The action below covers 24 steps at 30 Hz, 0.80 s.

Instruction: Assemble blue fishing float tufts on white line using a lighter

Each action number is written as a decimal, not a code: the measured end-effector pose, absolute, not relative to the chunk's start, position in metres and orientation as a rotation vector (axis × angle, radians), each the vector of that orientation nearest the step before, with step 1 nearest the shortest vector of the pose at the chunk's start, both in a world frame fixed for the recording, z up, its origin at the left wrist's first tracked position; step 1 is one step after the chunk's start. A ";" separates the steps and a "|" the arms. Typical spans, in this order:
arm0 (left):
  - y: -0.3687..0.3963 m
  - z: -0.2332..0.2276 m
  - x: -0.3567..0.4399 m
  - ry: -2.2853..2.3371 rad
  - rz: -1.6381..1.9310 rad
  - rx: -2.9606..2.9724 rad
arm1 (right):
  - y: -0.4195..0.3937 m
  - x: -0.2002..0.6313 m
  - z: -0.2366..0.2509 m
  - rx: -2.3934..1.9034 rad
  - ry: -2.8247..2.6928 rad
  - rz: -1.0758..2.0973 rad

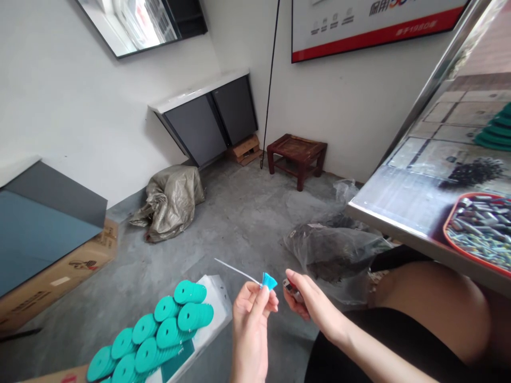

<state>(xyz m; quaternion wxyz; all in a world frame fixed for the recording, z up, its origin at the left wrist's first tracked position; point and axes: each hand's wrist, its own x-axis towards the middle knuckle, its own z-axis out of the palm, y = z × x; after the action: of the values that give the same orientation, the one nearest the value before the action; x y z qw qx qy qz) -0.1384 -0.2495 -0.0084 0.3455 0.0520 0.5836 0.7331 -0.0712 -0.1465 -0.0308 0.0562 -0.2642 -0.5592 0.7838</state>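
My left hand (251, 314) pinches a small blue tab (269, 281) between thumb and fingertips, held up in front of me so the thin white strip (235, 270) on it juts away to the left, clear of everything. My right hand (309, 303) sits just beside it, fingers curled around a small lighter (290, 288), its top aimed at the tab, near but not touching. Below left of my hands lie rows of teal discs (159, 335). A clear plastic bag (335, 250) rests on the floor beyond my right hand.

Concrete floor (239, 223) bears a sack (170, 199), stool (297, 154), plastic bag (335, 247).
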 end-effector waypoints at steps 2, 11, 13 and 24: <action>-0.250 -0.009 -0.138 1.532 1.884 0.137 | -0.147 -0.072 -0.031 -0.832 -1.679 2.391; -0.251 -0.010 -0.139 1.586 1.854 0.155 | -0.146 -0.073 -0.030 -0.826 -1.718 2.338; -0.251 -0.010 -0.139 1.587 1.852 0.153 | -0.147 -0.074 -0.032 -0.814 -1.715 2.350; -0.249 -0.005 -0.139 1.598 1.846 0.136 | -0.150 -0.073 -0.034 -0.863 -1.740 2.341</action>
<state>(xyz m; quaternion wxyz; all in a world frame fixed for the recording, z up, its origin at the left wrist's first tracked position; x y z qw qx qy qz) -0.1386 -0.2488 -0.0051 0.3409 0.0524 0.6144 0.7096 -0.0733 -0.1498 -0.0337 0.0500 -0.2833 -0.5713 0.7687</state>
